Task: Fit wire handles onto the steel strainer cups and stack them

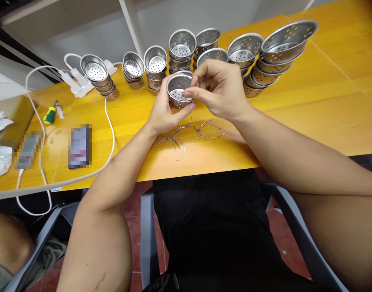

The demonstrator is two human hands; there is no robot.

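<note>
A small perforated metal cup (177, 86) is tilted toward me above the yellow table, and my left hand (165, 109) is wrapped round its left side and bottom. At the cup's right rim, my right hand (216, 87) is closed in a pinch, thumb and fingertips over the opening; what it pinches is too small to make out. Several thin curved metal wires (174, 140) lie loose on the table below my hands. Just behind the held cup stand stacks of similar perforated cups (182, 44).
More stacked cups (281, 44) line the table's back edge. At the left lie a power strip (82, 87), white cables, a phone (79, 147), a second device (28, 150) and a green-yellow screwdriver (50, 115). Another person's leg (9, 241) shows at lower left.
</note>
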